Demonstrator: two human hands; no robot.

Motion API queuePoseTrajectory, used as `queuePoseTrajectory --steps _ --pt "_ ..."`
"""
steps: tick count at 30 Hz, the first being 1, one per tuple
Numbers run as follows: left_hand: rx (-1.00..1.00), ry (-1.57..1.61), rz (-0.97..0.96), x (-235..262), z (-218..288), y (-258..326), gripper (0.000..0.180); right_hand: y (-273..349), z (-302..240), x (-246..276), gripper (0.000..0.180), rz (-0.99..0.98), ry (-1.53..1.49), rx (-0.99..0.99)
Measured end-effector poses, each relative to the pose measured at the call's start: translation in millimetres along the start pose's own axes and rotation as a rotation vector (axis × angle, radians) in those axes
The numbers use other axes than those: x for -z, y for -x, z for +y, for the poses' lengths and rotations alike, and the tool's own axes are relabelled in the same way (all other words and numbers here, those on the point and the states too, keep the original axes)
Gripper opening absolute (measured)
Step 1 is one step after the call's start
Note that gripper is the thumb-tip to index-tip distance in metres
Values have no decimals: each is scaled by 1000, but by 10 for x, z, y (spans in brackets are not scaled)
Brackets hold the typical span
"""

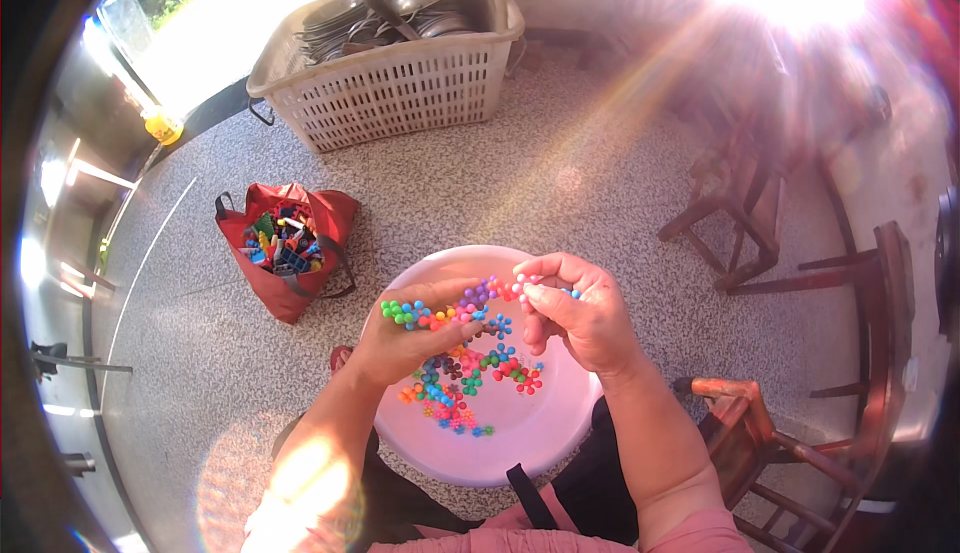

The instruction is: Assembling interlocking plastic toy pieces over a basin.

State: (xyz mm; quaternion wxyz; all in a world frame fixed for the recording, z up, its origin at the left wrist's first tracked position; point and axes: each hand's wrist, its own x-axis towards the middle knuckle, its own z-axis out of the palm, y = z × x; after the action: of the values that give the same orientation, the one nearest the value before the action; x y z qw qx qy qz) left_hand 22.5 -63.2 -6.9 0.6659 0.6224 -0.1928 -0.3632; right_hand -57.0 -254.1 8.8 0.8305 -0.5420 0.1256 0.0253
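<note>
Over a pale pink basin (540, 443), my left hand (392, 345) is closed around a chain of colourful ball-cluster toy pieces (478, 294). Green and blue clusters stick out on its wrist side, and purple and red ones reach toward my other hand. My right hand (590, 321) pinches a light pink ball-cluster piece (522, 285) at the chain's right end; a bit of blue shows by its fingers. Whether that piece is joined to the chain I cannot tell. Below the hands, more ball-cluster pieces (440, 389) in many colours hang or lie in the basin, partly hidden by my left hand.
A red bag (340, 215) full of mixed toy bricks stands left of the basin. Farther back is a white slatted basket (400, 93) holding metal cookware. Wooden chairs (735, 393) stand at the right, on the speckled floor (570, 173). Strong sunlight glares at the upper right.
</note>
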Motion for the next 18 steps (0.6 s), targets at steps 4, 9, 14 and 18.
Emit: queuePoseTrajectory --steps 4,9,14,18 --pt "-41 -126 -27 21 -21 17 38 26 -46 -29 22 -32 85 -52" --pt "-14 -35 2 -17 -16 8 39 17 -33 44 21 52 -40 -7" --pt "-75 -35 30 7 -79 2 40 1 -10 0 18 53 -25 -40" --pt "-49 -56 10 24 -81 20 39 2 -14 5 23 4 -13 -82"
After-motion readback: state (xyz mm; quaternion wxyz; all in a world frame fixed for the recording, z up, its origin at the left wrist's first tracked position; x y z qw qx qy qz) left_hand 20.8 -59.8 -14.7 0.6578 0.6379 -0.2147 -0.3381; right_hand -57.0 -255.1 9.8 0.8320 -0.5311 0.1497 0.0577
